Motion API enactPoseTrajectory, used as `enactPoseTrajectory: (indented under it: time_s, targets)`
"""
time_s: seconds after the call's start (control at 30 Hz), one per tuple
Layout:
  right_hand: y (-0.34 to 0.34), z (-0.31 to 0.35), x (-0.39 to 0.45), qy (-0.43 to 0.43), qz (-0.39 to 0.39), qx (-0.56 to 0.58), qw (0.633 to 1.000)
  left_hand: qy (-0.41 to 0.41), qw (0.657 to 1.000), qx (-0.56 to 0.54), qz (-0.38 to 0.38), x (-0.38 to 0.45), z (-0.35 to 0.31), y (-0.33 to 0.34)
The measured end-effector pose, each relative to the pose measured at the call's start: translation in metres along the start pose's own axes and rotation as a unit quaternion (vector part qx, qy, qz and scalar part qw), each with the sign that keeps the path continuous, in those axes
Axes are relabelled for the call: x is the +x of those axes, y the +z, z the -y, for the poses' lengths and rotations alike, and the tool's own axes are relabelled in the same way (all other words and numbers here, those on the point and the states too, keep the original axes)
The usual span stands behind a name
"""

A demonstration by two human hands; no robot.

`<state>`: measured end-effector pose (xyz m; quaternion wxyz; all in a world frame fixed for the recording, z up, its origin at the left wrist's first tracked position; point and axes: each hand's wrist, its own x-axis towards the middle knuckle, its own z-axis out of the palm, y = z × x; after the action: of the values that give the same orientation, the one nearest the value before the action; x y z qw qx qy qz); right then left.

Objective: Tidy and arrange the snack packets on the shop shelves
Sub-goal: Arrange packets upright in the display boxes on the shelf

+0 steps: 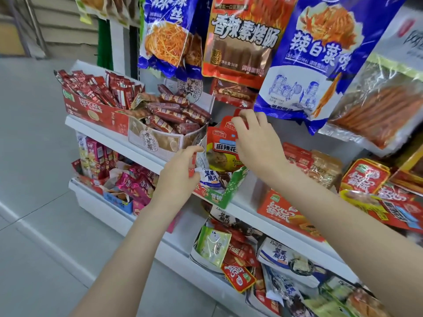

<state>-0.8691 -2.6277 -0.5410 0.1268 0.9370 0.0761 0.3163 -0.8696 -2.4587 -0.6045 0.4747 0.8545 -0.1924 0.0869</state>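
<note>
- A shop aisle with a grey tiled floor (34,156) is seen, and white tiered shelves (109,138) crowded with snacks run from lower right to upper left.
- On the lowest tier, nearest the viewer, loose packets (238,255) are heaped in disorder; a slide off the edge could be caused by any knock from a forearm reaching over them.
- Above them, a green cardboard tray (231,188) juts past the shelf lip and is already tilted, so it could be tipped if leaned on.
- The left hand (180,172) is curled at the tray's near corner, and what seems a small white-and-blue packet (211,178) is pinched there, though the grip is partly hidden.
- The right hand (254,138) is closed by its fingertips on the top edge of a red and yellow snack packet (223,147), which stands upright in the tray.
- If that packet is tugged sideways, the torn sausage carton (164,138) just beside it could be dragged along.
- Farther up, hanging bags (240,37) crowd the right hand from above and could be set swinging.
- Far left, a Nescafé box (96,108) is set apart from the work.
</note>
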Motion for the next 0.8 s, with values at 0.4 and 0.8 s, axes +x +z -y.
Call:
enactPoseTrajectory:
  time_s: [0.4, 0.8]
  targets:
    - [0.035, 0.039, 0.031, -0.012, 0.464, 0.163, 0.871, -0.012, 0.999, -0.052, 0.002, 0.000, 0.004, -0.004]
    - [0.013, 0.006, 0.001, 0.070, 0.216, 0.348, 0.910, 0.011, 0.998, -0.054, 0.004, 0.001, 0.002, 0.001]
